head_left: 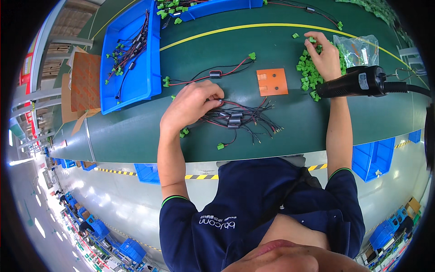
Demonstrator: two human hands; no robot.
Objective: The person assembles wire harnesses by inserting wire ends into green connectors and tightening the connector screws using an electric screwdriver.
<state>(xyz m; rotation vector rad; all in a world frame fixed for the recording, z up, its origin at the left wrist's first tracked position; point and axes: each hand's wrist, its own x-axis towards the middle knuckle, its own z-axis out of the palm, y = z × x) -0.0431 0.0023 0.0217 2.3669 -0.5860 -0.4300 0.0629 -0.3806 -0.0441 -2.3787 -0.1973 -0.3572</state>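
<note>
Left hand (192, 102): thumb and forefinger pinched together, seemingly grasping a lead at the far edge of the wire bundle (234, 121); exact grip point partly covered by the fingers. Right hand (327, 59): reaching to the far right, thumb and forefinger closed around a green terminal connector (312, 40) at the far edge of the connector pile (309, 75).

Bundle lies near, just right of the left hand; black ferrite cores bunched, bare wire ends fanned to the right. Orange plate (272, 82) sits flat between bundle and pile. Farther left, a separate cable (215, 74) carries a green connector at each end. Black corded tool (353, 82) crosses above the right forearm in this view; contact not determinable.

Technique, my judgement: take one connector only and turn its wire entries toward the lead before bringing the two together. Draw the lead out singly, near its stripped end, since neighbouring wires overlap and could snag. Check red and black positions. Keep the forearm clear of the tool.
</note>
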